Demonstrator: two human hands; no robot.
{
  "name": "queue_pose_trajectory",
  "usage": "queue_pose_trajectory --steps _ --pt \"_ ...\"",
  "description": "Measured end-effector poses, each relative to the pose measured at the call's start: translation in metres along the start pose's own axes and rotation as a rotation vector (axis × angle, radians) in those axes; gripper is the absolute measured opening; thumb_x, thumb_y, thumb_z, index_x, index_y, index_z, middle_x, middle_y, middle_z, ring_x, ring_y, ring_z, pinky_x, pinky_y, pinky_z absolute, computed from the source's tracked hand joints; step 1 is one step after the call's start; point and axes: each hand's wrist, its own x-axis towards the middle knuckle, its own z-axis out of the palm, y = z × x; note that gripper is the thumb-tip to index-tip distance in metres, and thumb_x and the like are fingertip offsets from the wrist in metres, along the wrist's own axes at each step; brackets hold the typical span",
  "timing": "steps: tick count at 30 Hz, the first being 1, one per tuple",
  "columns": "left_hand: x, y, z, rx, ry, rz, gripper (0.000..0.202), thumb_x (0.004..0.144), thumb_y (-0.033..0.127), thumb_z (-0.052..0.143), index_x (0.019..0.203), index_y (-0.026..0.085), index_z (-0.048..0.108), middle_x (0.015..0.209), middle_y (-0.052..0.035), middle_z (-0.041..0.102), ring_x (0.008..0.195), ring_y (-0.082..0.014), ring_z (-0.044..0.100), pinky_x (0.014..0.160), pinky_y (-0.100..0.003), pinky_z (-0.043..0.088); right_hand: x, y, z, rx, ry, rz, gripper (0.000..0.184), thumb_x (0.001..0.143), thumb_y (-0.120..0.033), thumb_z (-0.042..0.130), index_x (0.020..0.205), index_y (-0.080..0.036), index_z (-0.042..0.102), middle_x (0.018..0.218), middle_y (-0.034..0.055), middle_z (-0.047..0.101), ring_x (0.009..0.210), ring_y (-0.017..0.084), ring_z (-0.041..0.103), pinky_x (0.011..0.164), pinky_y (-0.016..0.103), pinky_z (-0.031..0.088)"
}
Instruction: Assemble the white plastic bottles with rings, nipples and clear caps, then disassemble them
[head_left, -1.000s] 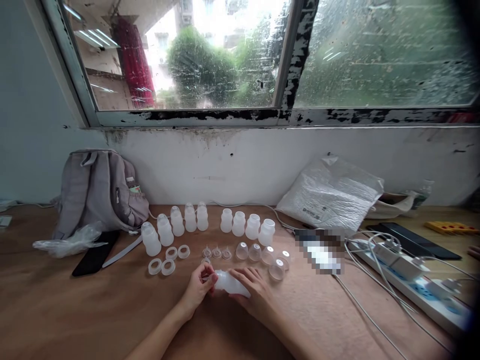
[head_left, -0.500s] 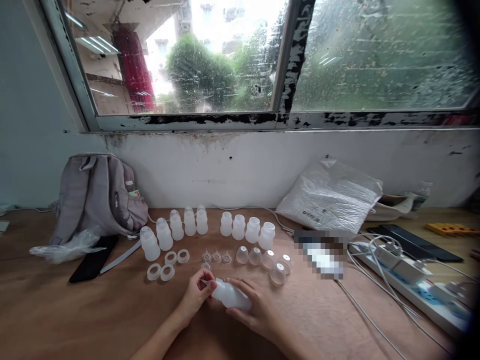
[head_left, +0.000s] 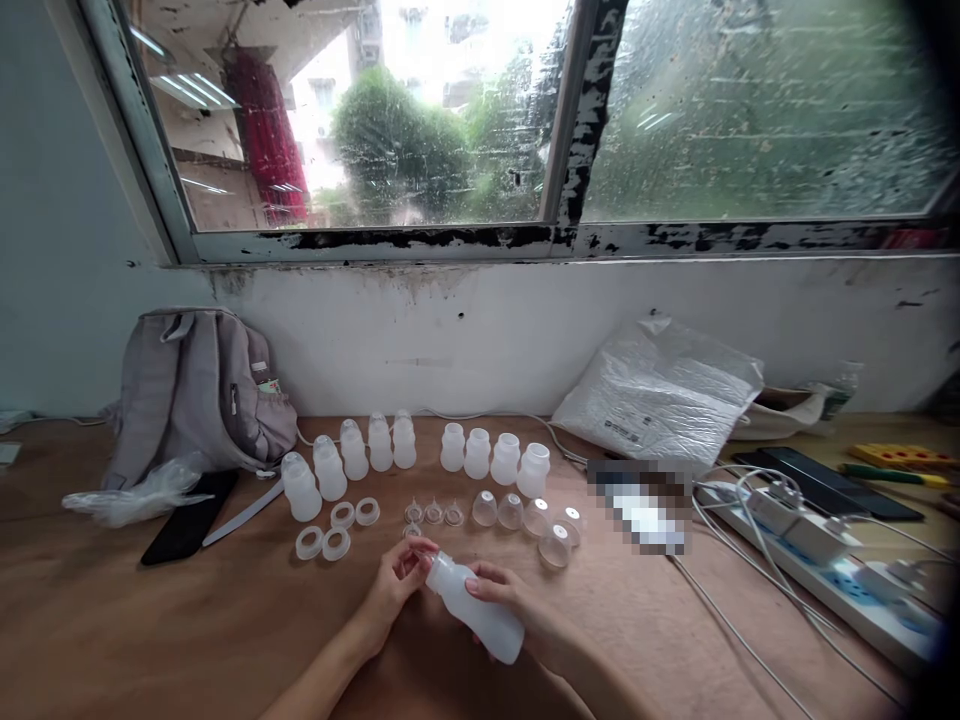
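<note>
My right hand is wrapped round a translucent white bottle, held tilted with its neck pointing up and left. At that neck my left hand pinches a small part that I cannot make out. Both hands hover just above the wooden table near its front. Behind them lie rows of parts: capped bottles, open bottles, rings, small clear nipples and clear dome caps.
A grey backpack, a plastic wrap and a black phone sit at the left. At the right are a plastic bag, a power strip with cables, a dark tablet and a yellow object.
The bottle has swung from lying nearly level to tilted, its base now toward me and lower right. My right hand slid down with it; the left hand stays at the neck.
</note>
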Motion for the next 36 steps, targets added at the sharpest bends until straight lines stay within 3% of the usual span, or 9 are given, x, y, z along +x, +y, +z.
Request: queue_pose_trajectory --steps 5,9,12,15,19,25,32,36 --pt "0.0 0.005 -0.001 -0.102 -0.006 -0.057 0.042 0.065 0.029 0.067 0.104 0.021 0.055 0.095 -0.0067 0.059 0.091 -0.02 0.052 0.078 -0.028 0.038 0.0 -0.001 0.001 -0.023 0.058 -0.095 0.031 0.066 -0.038 0.063 0.087 -0.018 0.053 0.076 0.002 0.062 0.057 0.013 0.057 0.042 0.019 0.039" --pt "0.005 -0.002 -0.002 -0.009 0.102 -0.012 0.034 0.071 0.04 0.061 0.096 0.018 0.056 0.08 -0.0036 0.057 0.072 -0.0142 0.052 0.065 -0.024 0.038 0.0 -0.003 0.002 -0.034 0.11 -0.119 0.03 0.068 -0.037 0.063 0.089 -0.018 0.055 0.078 0.0025 0.062 0.062 0.013 0.057 0.048 0.019 0.041" --pt "0.006 -0.006 -0.002 0.095 0.074 0.01 0.03 0.07 0.04 0.061 0.087 0.015 0.058 0.069 -0.0008 0.054 0.061 -0.0113 0.047 0.057 -0.022 0.036 -0.001 -0.005 0.002 -0.065 0.1 -0.082 0.031 0.068 -0.039 0.062 0.09 -0.018 0.054 0.079 0.0032 0.062 0.06 0.013 0.058 0.047 0.02 0.042" --pt "0.003 -0.002 -0.002 0.121 0.027 0.0 0.024 0.07 0.036 0.062 0.082 0.015 0.059 0.076 -0.0032 0.057 0.069 -0.0139 0.049 0.06 -0.023 0.037 -0.003 -0.006 0.002 -0.075 0.06 -0.072 0.031 0.068 -0.039 0.062 0.09 -0.018 0.054 0.083 0.004 0.062 0.059 0.013 0.058 0.046 0.021 0.043" --pt "0.0 0.003 -0.002 -0.004 -0.021 -0.049 0.024 0.067 0.029 0.065 0.087 0.017 0.06 0.086 -0.0044 0.059 0.082 -0.0171 0.051 0.072 -0.025 0.038 -0.003 -0.007 0.001 -0.059 0.024 -0.044 0.034 0.069 -0.042 0.061 0.092 -0.019 0.052 0.08 0.0041 0.062 0.056 0.014 0.058 0.043 0.022 0.044" --pt "0.003 -0.006 -0.001 0.008 0.032 -0.107 0.031 0.07 0.039 0.062 0.091 0.017 0.058 0.079 -0.0033 0.059 0.069 -0.0136 0.052 0.063 -0.023 0.037 0.0 -0.003 0.0 -0.069 0.032 -0.058 0.034 0.068 -0.041 0.061 0.091 -0.018 0.052 0.078 0.0038 0.061 0.055 0.014 0.058 0.04 0.021 0.043" --pt "0.0 -0.002 0.0 -0.123 -0.001 -0.062 0.029 0.068 0.027 0.064 0.094 0.018 0.056 0.095 -0.0065 0.059 0.088 -0.0179 0.053 0.075 -0.026 0.039 0.0 -0.001 -0.002 -0.071 0.017 -0.079 0.035 0.071 -0.041 0.059 0.096 -0.018 0.052 0.08 0.0045 0.061 0.056 0.014 0.058 0.039 0.021 0.043" --pt "0.002 -0.008 -0.001 -0.033 0.04 -0.048 0.029 0.071 0.031 0.062 0.097 0.018 0.054 0.087 -0.0051 0.059 0.081 -0.0164 0.054 0.07 -0.026 0.04 0.001 0.001 -0.003 -0.061 0.014 -0.081 0.035 0.071 -0.042 0.059 0.095 -0.018 0.052 0.081 0.0046 0.06 0.056 0.013 0.057 0.041 0.021 0.044"
